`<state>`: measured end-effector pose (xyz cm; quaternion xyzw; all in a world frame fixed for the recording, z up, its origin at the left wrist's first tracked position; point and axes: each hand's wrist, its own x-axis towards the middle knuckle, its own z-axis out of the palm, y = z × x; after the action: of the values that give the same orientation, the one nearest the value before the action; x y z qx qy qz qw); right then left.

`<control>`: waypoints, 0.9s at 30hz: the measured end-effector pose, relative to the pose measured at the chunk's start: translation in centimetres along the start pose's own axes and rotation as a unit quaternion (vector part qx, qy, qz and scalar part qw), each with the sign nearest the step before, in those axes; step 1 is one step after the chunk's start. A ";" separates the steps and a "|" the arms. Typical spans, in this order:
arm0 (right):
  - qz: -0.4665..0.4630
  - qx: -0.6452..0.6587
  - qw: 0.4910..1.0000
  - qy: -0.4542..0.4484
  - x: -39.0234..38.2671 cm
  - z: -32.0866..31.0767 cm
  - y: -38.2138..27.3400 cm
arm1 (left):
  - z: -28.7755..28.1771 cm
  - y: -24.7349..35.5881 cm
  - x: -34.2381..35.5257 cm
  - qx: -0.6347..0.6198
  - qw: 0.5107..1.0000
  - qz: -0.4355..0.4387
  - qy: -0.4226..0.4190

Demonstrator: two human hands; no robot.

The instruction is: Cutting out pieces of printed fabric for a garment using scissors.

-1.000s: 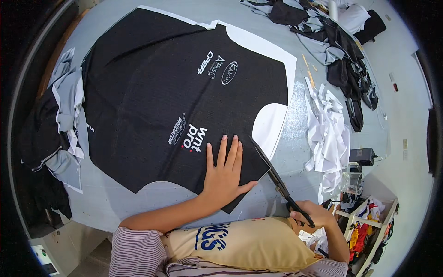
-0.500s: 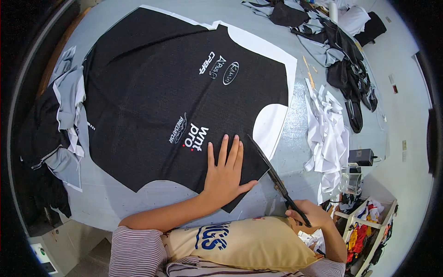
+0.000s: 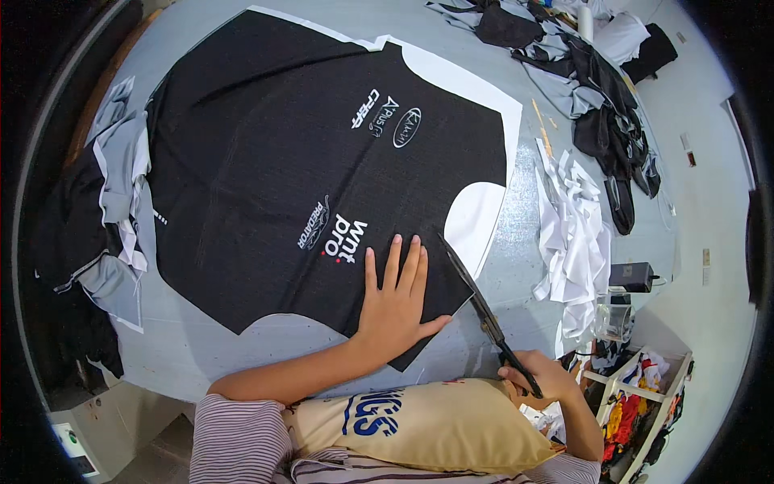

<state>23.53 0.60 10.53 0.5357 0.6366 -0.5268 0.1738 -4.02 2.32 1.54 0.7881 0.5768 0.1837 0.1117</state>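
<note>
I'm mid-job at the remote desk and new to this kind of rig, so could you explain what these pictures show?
There is no machine here: these are a person's two bare hands. The view comes from the left of two wide fisheye cameras worn on the head, looking down, so straight edges bend. On the light grey table lies a large black fabric panel with white borders and printed logos. The left hand lies flat on it, fingers spread. The right hand holds long black metal scissors, their blades at the panel's lower right part. Further right lies a heap of white scrap strips.
</note>
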 end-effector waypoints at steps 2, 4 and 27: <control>-0.004 -0.001 1.000 0.008 0.0 0.2 0.1 | -0.1 0.0 -0.1 -0.002 1.000 0.000 0.004; 0.001 -0.008 1.000 0.010 -0.1 0.2 0.1 | -0.1 0.0 -0.1 -0.001 1.000 0.000 0.005; -0.017 0.002 1.000 -0.025 1.0 -0.7 -2.9 | -3.7 -10.4 4.6 0.042 0.998 0.039 -0.010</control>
<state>20.85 2.07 11.39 0.5119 0.6403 -0.5438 0.1794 -13.32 9.77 1.58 0.8158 0.5515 0.1560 0.0770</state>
